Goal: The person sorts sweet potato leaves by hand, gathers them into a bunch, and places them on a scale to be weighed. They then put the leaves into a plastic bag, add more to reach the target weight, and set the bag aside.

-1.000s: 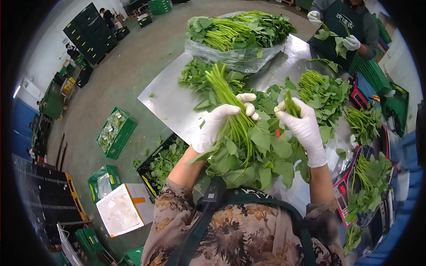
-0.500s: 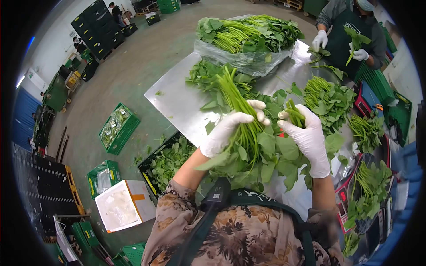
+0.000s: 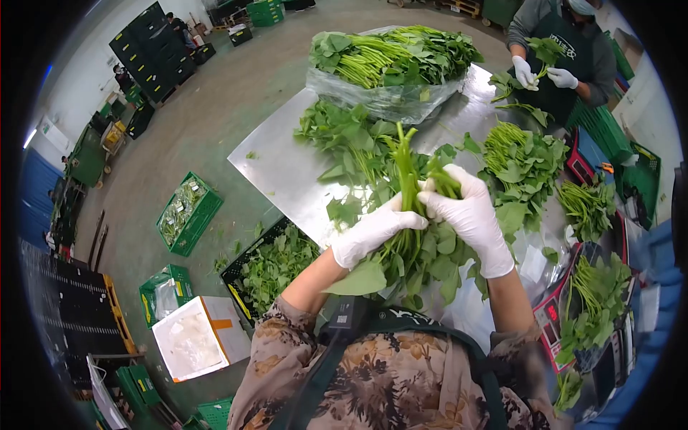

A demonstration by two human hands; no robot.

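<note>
My left hand (image 3: 380, 229), in a white glove, is closed around a bunch of leafy green stems (image 3: 407, 168), cut ends up and leaves hanging below. Close against it, my right hand (image 3: 473, 218), gloved too, grips a smaller bunch of the same greens (image 3: 443, 180). The two hands nearly touch above the metal table (image 3: 265, 154). Loose greens (image 3: 347, 140) lie just beyond them. Farther back, a large heap of greens (image 3: 398, 57) sits in a clear plastic bag (image 3: 387, 100). To the right lies a sorted pile of greens (image 3: 519, 161).
A co-worker (image 3: 562, 64) in white gloves handles greens across the table. Red scales (image 3: 550, 322) stand at the right, greens on them. On the floor at left are a crate of greens (image 3: 276, 265), a green crate (image 3: 190, 215) and a white foam box (image 3: 190, 340).
My hands have come together, the right moving left and bringing its smaller bunch beside the left's. The left bunch now stands more upright. The co-worker's hands have drawn closer together.
</note>
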